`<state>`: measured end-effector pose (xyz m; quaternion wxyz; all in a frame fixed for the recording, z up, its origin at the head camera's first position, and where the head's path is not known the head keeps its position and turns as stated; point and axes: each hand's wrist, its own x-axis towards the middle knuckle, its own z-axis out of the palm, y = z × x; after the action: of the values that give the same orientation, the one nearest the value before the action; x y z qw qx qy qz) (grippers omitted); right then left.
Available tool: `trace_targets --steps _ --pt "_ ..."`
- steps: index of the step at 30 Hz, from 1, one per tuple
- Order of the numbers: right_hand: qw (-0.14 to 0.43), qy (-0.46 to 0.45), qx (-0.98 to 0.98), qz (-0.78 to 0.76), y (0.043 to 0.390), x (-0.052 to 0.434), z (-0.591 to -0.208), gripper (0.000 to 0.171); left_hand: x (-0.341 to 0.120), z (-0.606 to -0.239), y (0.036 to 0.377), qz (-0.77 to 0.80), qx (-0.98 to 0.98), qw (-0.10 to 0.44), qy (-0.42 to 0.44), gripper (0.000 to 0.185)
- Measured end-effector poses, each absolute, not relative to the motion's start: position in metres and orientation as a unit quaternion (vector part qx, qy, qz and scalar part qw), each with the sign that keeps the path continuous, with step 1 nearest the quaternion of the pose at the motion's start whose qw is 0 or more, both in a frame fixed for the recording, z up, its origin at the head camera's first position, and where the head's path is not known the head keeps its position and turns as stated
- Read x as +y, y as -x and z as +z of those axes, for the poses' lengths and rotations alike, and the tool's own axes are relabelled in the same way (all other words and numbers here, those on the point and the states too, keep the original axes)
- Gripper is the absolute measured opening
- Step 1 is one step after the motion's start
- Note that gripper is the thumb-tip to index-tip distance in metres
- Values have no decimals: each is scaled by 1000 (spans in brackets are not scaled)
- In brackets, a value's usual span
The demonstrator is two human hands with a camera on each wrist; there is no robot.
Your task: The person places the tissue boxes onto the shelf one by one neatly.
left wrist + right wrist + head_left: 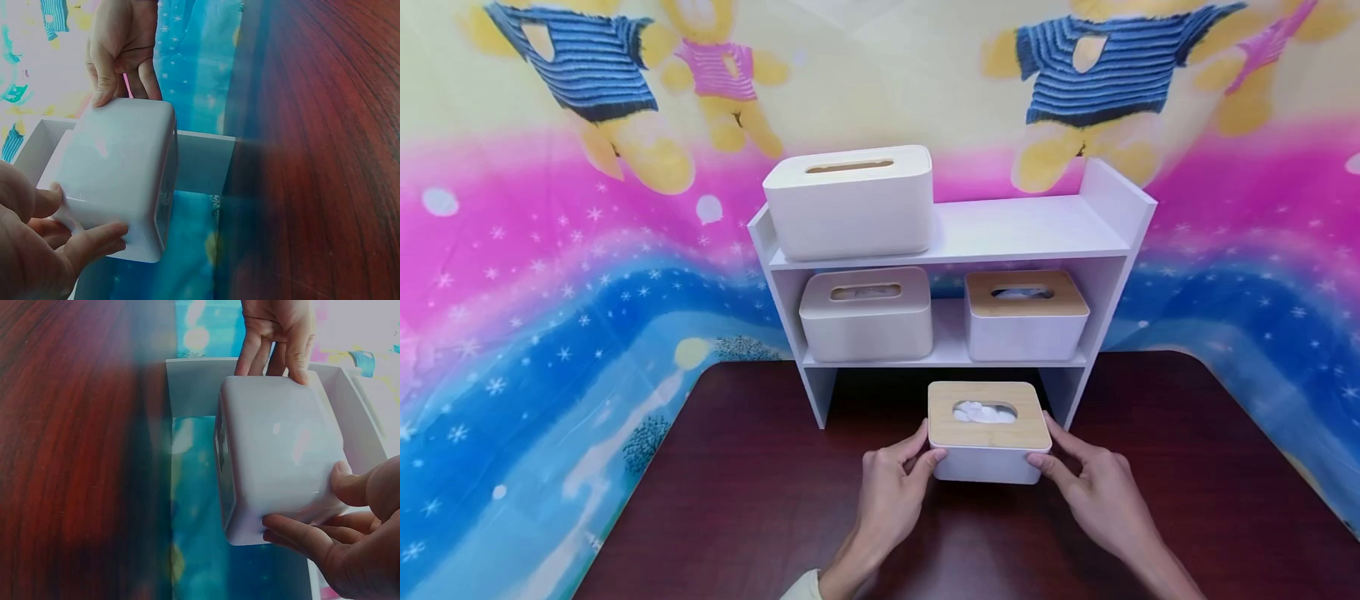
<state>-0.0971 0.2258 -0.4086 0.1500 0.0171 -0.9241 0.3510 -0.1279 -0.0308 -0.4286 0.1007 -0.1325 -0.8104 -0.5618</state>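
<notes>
Tissue box point(988, 433): lower centre of the frame, on the dark table point(737, 500), just before the white shelf point(1022, 229)
Left hand point(891, 483): fingers curled on its left end
Right hand point(1093, 487): grips its right end

In the head view the tissue box point(988, 433) hides the fingertips of the left hand point(891, 479) and the right hand point(1093, 483) where they wrap its side walls, so how far they reach round cannot be told. Both forearms run out of the bottom edge. The box also covers the lower middle of the shelf unit point(947, 250), and the shadow behind it swallows the foot of the shelf's right leg. The counter point(737, 500) is cut off at the bottom edge. In both wrist views the near hand is cropped by the corner, the wooden lid is out of sight, and the backdrop is blurred.
</notes>
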Motion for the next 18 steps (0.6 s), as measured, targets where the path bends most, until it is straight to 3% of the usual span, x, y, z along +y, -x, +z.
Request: trace_targets --steps 10,18 --pt "159 -19 -927 338 91 229 -386 61 -30 -409 123 -578 -796 112 144 50" --pt "211 -48 -922 321 90 233 -358 58 -30 -376 124 -573 -788 140 176 49"
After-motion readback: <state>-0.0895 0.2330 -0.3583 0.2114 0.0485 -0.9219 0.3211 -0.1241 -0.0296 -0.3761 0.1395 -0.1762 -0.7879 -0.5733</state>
